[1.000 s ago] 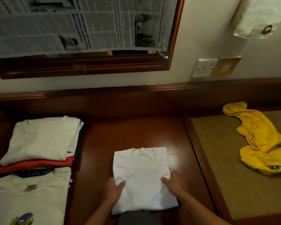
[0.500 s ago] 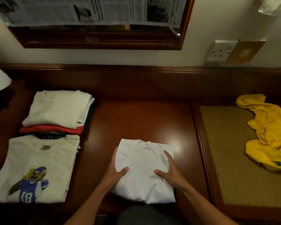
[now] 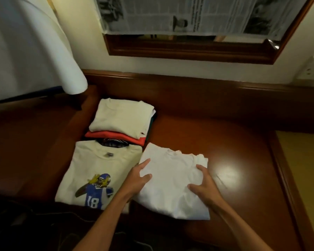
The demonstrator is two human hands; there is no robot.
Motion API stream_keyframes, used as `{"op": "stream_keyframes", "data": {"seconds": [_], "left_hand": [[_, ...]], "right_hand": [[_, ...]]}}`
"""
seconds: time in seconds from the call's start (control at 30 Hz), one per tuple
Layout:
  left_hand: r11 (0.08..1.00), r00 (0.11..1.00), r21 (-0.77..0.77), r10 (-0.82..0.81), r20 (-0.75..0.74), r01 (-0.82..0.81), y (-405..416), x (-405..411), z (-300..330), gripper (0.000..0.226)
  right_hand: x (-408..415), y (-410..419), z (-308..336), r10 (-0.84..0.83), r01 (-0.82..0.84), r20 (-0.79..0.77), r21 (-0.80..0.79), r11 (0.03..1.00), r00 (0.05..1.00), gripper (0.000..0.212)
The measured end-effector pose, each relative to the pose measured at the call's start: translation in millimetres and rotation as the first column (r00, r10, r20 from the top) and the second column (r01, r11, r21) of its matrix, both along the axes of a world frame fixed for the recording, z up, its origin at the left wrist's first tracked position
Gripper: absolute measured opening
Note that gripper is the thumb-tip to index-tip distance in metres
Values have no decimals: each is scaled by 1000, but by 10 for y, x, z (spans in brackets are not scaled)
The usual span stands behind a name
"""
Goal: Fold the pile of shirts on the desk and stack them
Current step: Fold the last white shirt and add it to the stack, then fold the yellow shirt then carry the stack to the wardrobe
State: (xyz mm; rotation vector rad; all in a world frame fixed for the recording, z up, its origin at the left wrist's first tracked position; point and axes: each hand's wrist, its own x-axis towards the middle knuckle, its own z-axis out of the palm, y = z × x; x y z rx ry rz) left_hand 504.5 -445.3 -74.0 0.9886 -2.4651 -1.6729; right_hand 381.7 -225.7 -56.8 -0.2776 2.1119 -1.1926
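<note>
Both forearms reach in from the bottom edge and converge on a folded white shirt (image 3: 172,180) that lies on the dark wooden desk (image 3: 225,142). The left hand (image 3: 137,178) grips the shirt's left edge: its thumb lies on top of the cloth, pointing toward the right hand, while the fingers (image 3: 143,163) stretch forward along the edge; whether their tips curl under the fabric cannot be told. The right hand (image 3: 202,185) holds the right side in a mirrored pose, thumb spread inward across the top of the shirt and the fingers extended forward toward the collar corner, the cloth puckered between thumb and fingers. The shirt sits slightly skewed, its collar end beyond the fingertips and its near hem below both wrists. Just outside the left hand's fingers, touching or nearly touching the white shirt's left edge, lies a folded cream shirt with a football player print (image 3: 98,176), numbered 18; the left forearm crosses over its lower right corner. Beyond that shirt, forward and left of the left fingertips, stands a stack of folded shirts (image 3: 120,122) with a cream one on top and a red one beneath. Past the right hand's fingers the desk shows a bright glare. Farther off are a white lampshade (image 3: 34,51) and a newspaper-covered mirror (image 3: 198,24).
</note>
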Motion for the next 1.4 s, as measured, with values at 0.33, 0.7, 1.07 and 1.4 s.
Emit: {"op": "stream_keyframes", "data": {"seconds": [0.33, 0.7, 1.07, 1.4], "left_hand": [[990, 999, -131, -44, -5, 43, -2058, 1061, 502, 60], [994, 940, -101, -4, 342, 41, -2446, 1747, -422, 67], [887, 874, -460, 192, 447, 41, -2141, 1614, -394, 58], [856, 988, -494, -141, 62, 153, -1305, 638, -269, 42]], "right_hand": [[1005, -1766, 146, 13, -18, -24, -246, 969, 1000, 73], [1390, -2173, -516, 329, -315, -29, 227, 922, 944, 92], [1426, -2180, -522, 217, -195, -71, 235, 952, 974, 79], [748, -1308, -338, -74, 113, -148, 283, 952, 986, 68]]}}
